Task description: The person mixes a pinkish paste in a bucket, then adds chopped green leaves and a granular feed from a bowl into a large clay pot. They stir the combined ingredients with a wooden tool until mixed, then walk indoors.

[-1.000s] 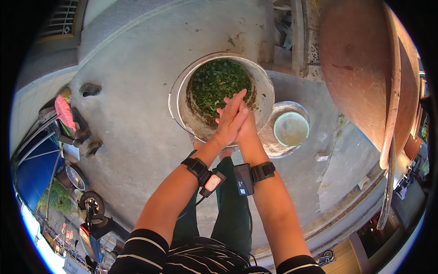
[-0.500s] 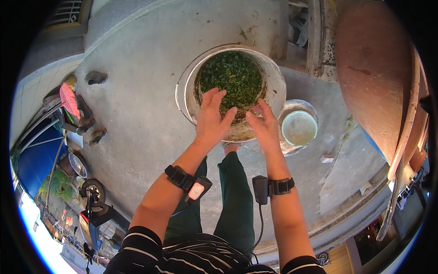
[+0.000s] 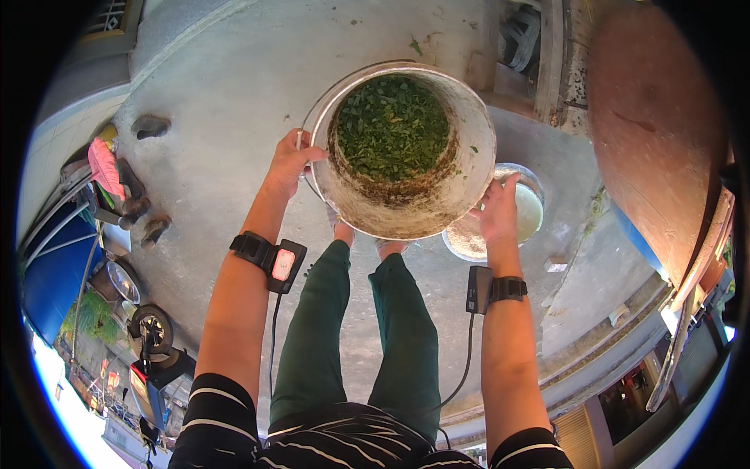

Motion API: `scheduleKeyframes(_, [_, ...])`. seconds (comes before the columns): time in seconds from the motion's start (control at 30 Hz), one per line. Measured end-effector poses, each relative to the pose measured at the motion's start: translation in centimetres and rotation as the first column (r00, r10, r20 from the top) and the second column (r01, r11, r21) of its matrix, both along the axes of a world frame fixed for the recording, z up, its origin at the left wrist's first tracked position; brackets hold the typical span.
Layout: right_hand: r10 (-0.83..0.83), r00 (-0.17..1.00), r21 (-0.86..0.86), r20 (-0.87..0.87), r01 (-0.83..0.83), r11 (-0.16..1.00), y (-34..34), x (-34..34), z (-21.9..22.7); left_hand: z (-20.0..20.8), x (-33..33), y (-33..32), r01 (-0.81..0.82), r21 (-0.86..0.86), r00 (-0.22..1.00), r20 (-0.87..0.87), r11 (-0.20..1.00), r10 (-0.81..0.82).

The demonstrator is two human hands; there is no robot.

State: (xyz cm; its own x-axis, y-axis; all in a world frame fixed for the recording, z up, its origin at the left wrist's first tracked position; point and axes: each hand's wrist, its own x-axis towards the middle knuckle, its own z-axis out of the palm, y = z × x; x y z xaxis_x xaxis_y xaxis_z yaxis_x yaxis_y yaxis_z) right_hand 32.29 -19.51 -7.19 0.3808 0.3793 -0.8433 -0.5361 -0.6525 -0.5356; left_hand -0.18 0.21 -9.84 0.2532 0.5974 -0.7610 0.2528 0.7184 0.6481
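Whitish bucket (image 3: 391,219) is sitting between the fingers: left hand (image 3: 287,162) is grasping its rim, right hand (image 3: 498,211) is apparently steadying the opposite side, closure unclear, likely for balance. Chopped leaves (image 3: 392,127) are lying inside; beyond the right fingers, a pale-green basin (image 3: 531,209) is resting.

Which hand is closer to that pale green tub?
Right. The right hand visually overlaps the pale green tub; the left hand is across the bucket from it.
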Motion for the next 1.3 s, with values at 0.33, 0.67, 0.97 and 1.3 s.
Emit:
scheduleKeyframes(0.33, [0.201,0.979,0.091,-0.023,-0.198,0.976,6.2,-2.5,0.8,-0.4,-7.4,-1.1,-0.264,0.051,0.964,-0.01,0.963,0.264])
scheduleKeyframes(0.67, [0.436,0.894,0.231,-0.104,-0.405,0.885,13.2,-14.1,-3.0,0.7,-23.8,-5.0,-0.527,0.016,0.85,0.012,0.85,0.527])
scheduleKeyframes(0.97, [0.708,0.69,0.154,0.15,-0.724,0.672,15.9,-8.7,-12.3,-2.7,-29.5,-6.1,-0.608,-0.021,0.794,-0.012,0.793,0.608])
scheduleKeyframes(1.3, [0.565,0.123,-0.387,0.816,-0.609,0.692,24.5,2.2,-30.3,-4.2,-32.4,-8.7,-0.75,0.087,0.656,-0.024,0.655,0.754])
